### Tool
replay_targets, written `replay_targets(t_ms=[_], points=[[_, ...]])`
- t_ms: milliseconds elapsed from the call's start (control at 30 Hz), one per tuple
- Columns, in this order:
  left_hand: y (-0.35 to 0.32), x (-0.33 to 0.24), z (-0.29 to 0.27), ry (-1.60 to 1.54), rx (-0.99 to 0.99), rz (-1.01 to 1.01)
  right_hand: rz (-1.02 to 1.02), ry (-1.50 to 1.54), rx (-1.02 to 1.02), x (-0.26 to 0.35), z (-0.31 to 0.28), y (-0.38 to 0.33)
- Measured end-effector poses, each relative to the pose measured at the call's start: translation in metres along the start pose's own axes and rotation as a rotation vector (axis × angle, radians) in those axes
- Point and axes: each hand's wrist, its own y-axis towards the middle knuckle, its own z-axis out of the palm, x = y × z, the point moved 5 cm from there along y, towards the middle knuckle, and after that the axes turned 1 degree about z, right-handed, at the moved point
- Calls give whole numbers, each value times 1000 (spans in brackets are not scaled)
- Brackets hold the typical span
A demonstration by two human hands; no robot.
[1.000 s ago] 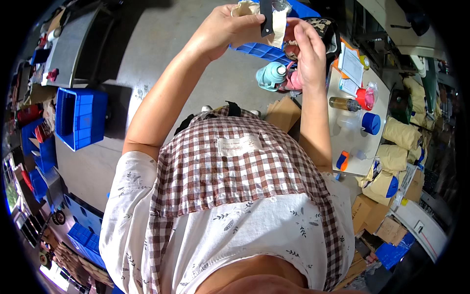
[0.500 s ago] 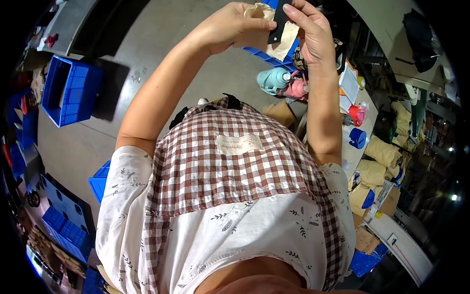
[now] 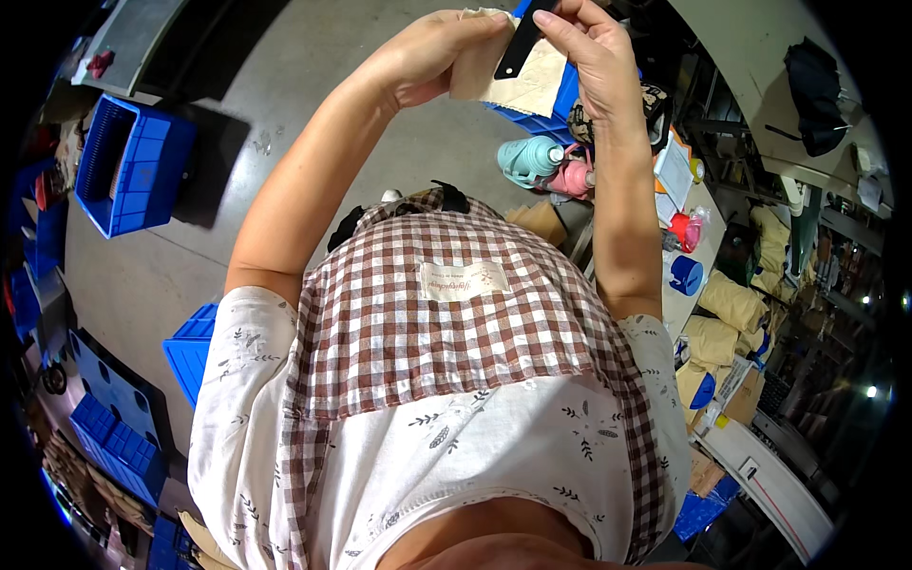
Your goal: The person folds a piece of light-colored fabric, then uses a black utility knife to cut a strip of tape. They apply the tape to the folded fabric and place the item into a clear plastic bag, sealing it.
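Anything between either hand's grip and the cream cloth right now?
Nothing visible for the left-hand grip: its thumb lies directly on the cream cloth. At the right-hand grip, the black strip intervenes, under the thumb and across the cloth's front. Any contact behind is hidden.

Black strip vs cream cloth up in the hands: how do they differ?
Colour: the strip is black, the cloth cream.
Shape: the strip is narrow and straight-edged, the cloth broader.
Position: the strip lies in front of the cloth, which shows on both sides.
Shared: both are held up between left hand and right hand.
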Motion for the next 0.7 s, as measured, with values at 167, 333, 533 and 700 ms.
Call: replay_targets(t_ms=[167,333,533,700], points=[[1,-4,3,-3,-5,-8,4,-59,39,-4,-2,4],[-1,-7,8,92,-130,97,38,-83,25,-4,0,0],[8,-1,2,309,41,117,49,83,56,-3,2,-3],[5,-3,-2,249,35,121,59,13,22,1,2,-5]])
